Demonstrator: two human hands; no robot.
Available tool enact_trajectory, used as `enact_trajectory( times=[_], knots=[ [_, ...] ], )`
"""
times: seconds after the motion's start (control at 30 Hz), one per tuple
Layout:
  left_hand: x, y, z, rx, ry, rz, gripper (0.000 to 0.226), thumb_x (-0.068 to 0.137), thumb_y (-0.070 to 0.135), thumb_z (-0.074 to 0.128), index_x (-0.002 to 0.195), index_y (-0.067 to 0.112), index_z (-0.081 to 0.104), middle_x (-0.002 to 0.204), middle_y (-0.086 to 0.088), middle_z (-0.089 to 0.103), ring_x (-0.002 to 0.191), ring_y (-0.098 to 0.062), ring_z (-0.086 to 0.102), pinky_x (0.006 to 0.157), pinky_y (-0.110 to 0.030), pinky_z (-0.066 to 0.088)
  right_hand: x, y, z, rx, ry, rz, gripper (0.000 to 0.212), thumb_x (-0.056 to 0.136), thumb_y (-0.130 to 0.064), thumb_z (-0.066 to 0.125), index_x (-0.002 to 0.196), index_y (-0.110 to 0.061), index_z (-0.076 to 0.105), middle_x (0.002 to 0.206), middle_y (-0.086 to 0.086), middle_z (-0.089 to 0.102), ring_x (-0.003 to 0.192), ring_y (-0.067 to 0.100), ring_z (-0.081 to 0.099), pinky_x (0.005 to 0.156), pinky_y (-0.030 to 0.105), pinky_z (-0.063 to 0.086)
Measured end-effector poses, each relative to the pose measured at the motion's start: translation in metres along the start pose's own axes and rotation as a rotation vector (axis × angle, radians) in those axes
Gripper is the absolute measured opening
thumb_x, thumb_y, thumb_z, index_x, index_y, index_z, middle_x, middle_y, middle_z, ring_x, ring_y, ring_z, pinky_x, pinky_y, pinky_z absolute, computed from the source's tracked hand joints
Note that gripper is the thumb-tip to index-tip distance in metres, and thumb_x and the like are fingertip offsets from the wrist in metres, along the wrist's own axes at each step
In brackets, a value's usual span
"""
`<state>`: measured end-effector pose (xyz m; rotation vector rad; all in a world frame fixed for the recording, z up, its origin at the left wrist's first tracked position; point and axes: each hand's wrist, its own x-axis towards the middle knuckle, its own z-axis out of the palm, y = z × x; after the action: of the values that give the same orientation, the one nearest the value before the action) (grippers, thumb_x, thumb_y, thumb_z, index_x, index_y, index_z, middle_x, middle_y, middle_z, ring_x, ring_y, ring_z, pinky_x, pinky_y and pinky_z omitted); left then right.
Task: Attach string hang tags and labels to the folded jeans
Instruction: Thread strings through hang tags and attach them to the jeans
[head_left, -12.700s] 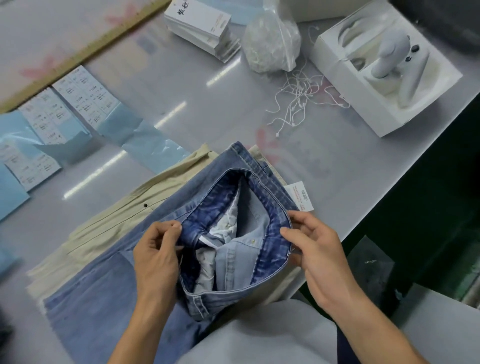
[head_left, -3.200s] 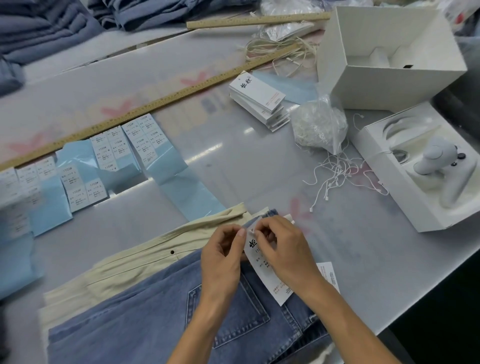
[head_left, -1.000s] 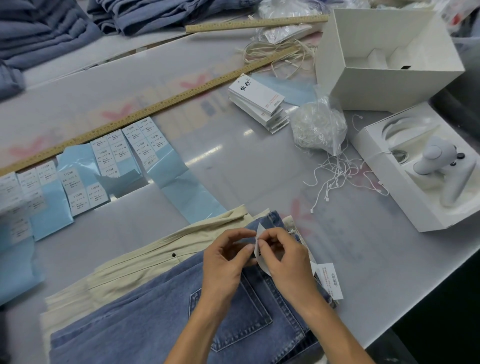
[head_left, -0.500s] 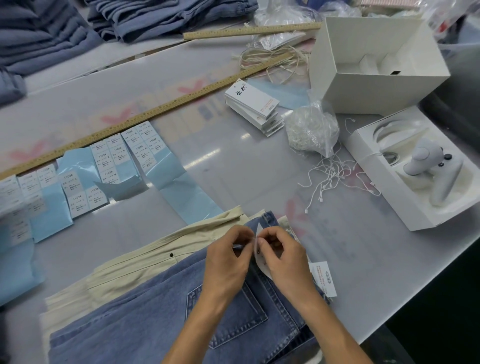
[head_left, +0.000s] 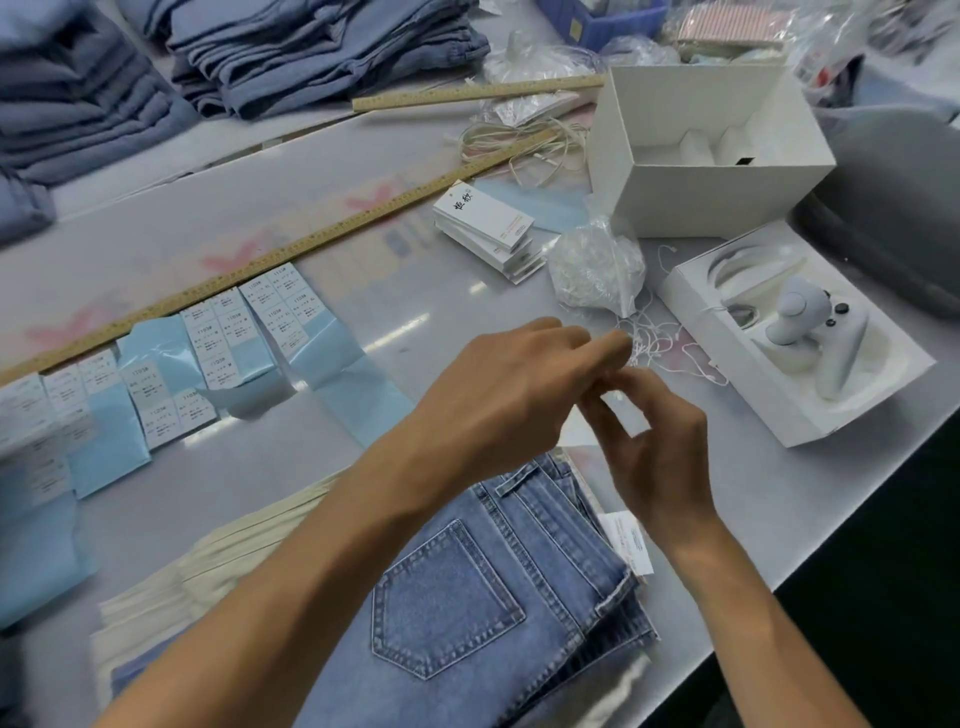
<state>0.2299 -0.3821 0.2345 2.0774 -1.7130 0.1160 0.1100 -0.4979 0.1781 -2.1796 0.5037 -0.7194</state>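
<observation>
Blue jeans (head_left: 467, 597), white strings (head_left: 660, 343)

Open lane: bare worktop (head_left: 457, 322) between the label sheets (head_left: 218, 343) and the bag of strings (head_left: 597, 270).
Right side: loose strings (head_left: 654, 343) just beside the controller tray (head_left: 795, 338).
Far side: hang tag stack (head_left: 485, 223), open white box (head_left: 701, 150).
Left: long ruler (head_left: 291, 249).
Near edge: folded jeans (head_left: 467, 597).
</observation>
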Motion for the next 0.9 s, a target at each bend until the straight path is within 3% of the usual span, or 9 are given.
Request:
enact_trajectory(
  times=[0.1,0.17,0.2,0.27,0.33,0.4,0.6,0.73,0.9],
  knots=[
    [-0.004,-0.001,0.014,0.010,0.141,-0.026,0.031,0.089,0.009,0.076,0.116,0.016,0.061,0.089,-0.004,0.067,0.073,-0.023,0.058,0.049,-0.031,0.046,0.001,0.003,-0.013,0.061,0.024,0.005,0.019,0.089,-0.015,0.072,0.106,-0.006,0.076,0.094,0.001,0.076,0.085,0.009,0.071,0.081,0.014,0.051],
    [-0.020,-0.003,0.033,-0.149,0.211,-0.287,0.017,0.096,0.019,0.069,0.113,0.018,0.065,0.096,-0.001,0.069,0.080,-0.024,0.064,0.061,-0.039,0.055,-0.004,0.003,-0.023,0.023,0.054,0.005,0.017,0.091,-0.012,0.071,0.105,-0.002,0.076,0.093,0.005,0.076,0.085,0.019,0.073,0.079,0.023,0.056],
    [-0.034,-0.003,0.048,-0.234,0.164,-0.459,0.012,0.098,0.026,0.066,0.109,0.020,0.065,0.097,0.002,0.068,0.083,-0.022,0.064,0.068,-0.040,0.055,-0.008,0.002,-0.030,0.008,0.096,-0.011,0.016,0.093,-0.013,0.070,0.104,-0.003,0.075,0.093,0.005,0.075,0.084,0.022,0.073,0.078,0.026,0.057],
    [-0.061,-0.004,0.082,-0.249,-0.135,-0.696,0.018,0.097,0.041,0.063,0.103,0.024,0.062,0.097,0.004,0.063,0.091,-0.021,0.060,0.076,-0.039,0.052,-0.017,-0.007,-0.042,0.005,0.230,-0.112,0.012,0.099,-0.017,0.066,0.106,-0.010,0.072,0.095,0.000,0.072,0.083,0.020,0.070,0.076,0.026,0.055],
    [-0.087,-0.001,0.112,-0.193,-0.373,-0.730,0.023,0.097,0.044,0.062,0.101,0.023,0.056,0.100,0.004,0.057,0.096,-0.021,0.055,0.078,-0.040,0.048,-0.030,-0.015,-0.040,-0.015,0.269,-0.256,0.012,0.101,-0.017,0.064,0.110,-0.012,0.069,0.097,-0.006,0.069,0.084,0.016,0.068,0.077,0.021,0.052],
    [-0.102,0.001,0.131,-0.255,-0.287,-0.752,0.012,0.098,0.032,0.062,0.097,0.023,0.053,0.099,0.005,0.054,0.096,-0.019,0.052,0.074,-0.035,0.043,-0.045,-0.012,-0.022,-0.055,0.128,-0.293,0.012,0.100,-0.018,0.064,0.109,-0.012,0.070,0.096,-0.007,0.067,0.085,0.013,0.066,0.076,0.023,0.053],
    [-0.105,0.000,0.137,-0.527,-0.025,-0.932,0.016,0.088,0.018,0.069,0.080,0.029,0.060,0.077,0.013,0.062,0.075,-0.004,0.055,0.065,-0.021,0.045,-0.083,0.039,0.039,-0.319,-0.404,0.202,0.011,0.098,-0.026,0.064,0.101,-0.022,0.073,0.093,-0.008,0.070,0.083,0.014,0.065,0.075,0.036,0.053],
    [-0.113,-0.012,0.130,-0.915,0.013,-1.010,0.019,0.085,0.008,0.074,0.075,0.024,0.070,0.075,0.011,0.070,0.068,-0.002,0.061,0.066,-0.016,0.047,-0.088,0.046,0.063,-0.350,-0.349,0.290,0.010,0.097,-0.029,0.062,0.090,-0.024,0.068,0.082,-0.010,0.066,0.072,0.014,0.059,0.064,0.036,0.048],
    [-0.120,-0.023,0.124,-0.988,-0.011,-0.938,0.017,0.090,0.004,0.071,0.086,0.021,0.076,0.081,0.004,0.075,0.076,-0.005,0.066,0.069,-0.019,0.049,-0.088,0.035,0.085,-0.226,-0.167,0.435,0.016,0.090,-0.020,0.069,0.075,-0.019,0.064,0.066,-0.005,0.060,0.061,0.017,0.052,0.057,0.041,0.046]
  ],
)
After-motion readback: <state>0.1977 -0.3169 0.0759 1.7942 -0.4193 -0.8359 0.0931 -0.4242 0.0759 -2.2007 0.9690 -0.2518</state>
